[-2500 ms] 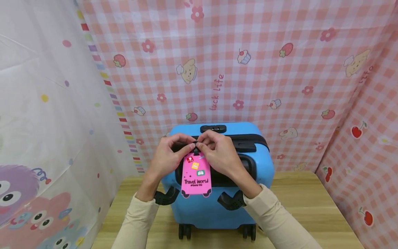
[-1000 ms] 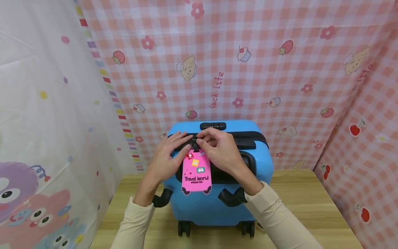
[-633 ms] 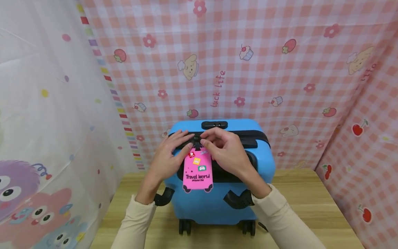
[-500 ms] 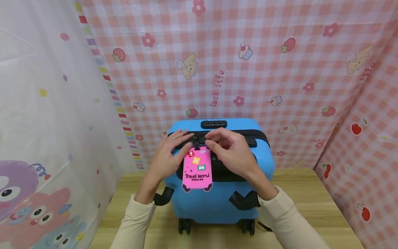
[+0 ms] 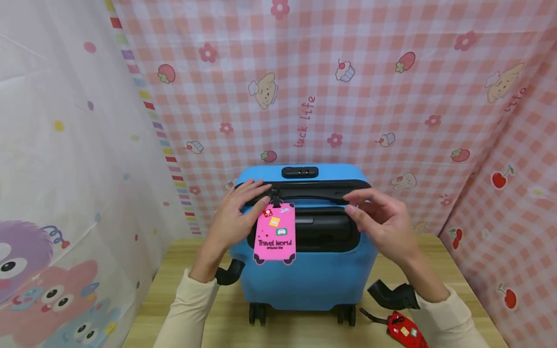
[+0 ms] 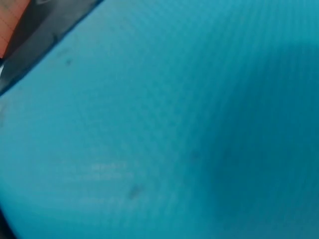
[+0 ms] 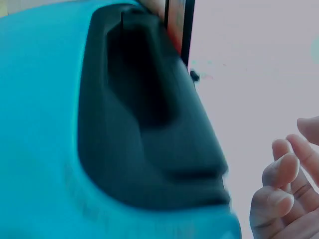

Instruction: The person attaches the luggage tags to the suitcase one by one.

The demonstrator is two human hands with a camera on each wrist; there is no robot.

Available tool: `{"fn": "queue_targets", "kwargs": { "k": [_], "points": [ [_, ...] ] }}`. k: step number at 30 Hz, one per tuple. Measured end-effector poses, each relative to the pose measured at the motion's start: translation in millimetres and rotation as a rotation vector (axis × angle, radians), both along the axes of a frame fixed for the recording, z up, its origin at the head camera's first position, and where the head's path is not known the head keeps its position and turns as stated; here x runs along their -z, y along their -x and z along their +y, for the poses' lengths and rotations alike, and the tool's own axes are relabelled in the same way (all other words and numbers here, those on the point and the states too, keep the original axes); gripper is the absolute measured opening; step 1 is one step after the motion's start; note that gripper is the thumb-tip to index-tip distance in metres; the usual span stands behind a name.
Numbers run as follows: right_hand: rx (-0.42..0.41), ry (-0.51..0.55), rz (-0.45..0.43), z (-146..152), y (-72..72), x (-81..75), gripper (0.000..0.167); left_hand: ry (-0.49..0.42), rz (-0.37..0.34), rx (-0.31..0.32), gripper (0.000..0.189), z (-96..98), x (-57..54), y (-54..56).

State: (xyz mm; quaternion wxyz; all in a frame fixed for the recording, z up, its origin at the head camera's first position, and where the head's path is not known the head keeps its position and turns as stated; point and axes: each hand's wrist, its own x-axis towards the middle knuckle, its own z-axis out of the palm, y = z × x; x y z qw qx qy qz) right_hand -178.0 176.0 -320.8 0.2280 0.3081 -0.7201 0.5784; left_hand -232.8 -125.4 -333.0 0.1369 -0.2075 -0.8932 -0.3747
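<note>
the left hand [image 5: 234, 217] rests, fingers extended, beside the pink tag [image 5: 275, 238], which hangs from the black handle [image 5: 310, 190] down the near side of the blue suitcase [image 5: 304, 282]. the right hand [image 5: 385, 223], thumb and fingertips parted, hovers by the suitcase's right edge, a wide gap between hands.

Hands: two, a left hand [image 5: 235, 217] and a right hand [image 5: 386, 224]
Cream sleeves [image 5: 187, 309]: two
Black wrist pieces [image 5: 229, 273]: two
Blue suitcase [image 5: 304, 280]: one
Luggage tags: two, a pink tag [image 5: 275, 234] and a red tag [image 5: 405, 330]
Lock [image 5: 300, 172]: one
Top handle [image 5: 314, 193]: one
Caster units [image 5: 257, 314]: two in view
Wooden table [image 5: 304, 334]: one
Strawberry prints [image 5: 405, 63] on checked cloth [image 5: 370, 111]: four
Cupcake prints [image 5: 345, 72]: three
Cherry prints [image 5: 498, 180]: three
</note>
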Motion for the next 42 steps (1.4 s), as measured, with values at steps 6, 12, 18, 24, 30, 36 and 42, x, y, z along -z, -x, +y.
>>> {"fn": "queue_targets", "kwargs": {
  "k": [6,12,18,24,30,36,42],
  "points": [
    [-0.053,0.136,0.035,41,-7.8,15.4,0.022,-0.010,-0.005,0.000,0.044,1.2,0.1,0.4],
    [-0.087,0.152,-0.058,78,-9.8,50.1,0.029,-0.020,-0.008,-0.003,0.044,0.6,-0.1,-0.2],
    [-0.023,0.075,-0.158,103,-9.9,96.9,0.028,-0.020,0.000,-0.005,0.043,-0.3,0.0,-0.3],
    [-0.097,-0.022,-0.301,154,17.4,201.4,0.034,-0.016,-0.005,-0.005,0.043,-0.4,0.7,-0.3],
    [-0.126,-0.144,-0.547,199,29.6,285.5,0.043,-0.018,0.001,0.000,0.043,0.1,1.1,0.9],
    [0.002,-0.222,-0.900,164,-8.9,244.2,0.051,-0.023,-0.014,0.002,0.043,0.1,1.5,-0.1],
    [0.082,-0.311,-0.990,158,-16.8,262.0,0.051,-0.033,-0.009,0.005,0.043,-0.8,0.5,0.5]
  ]
}}
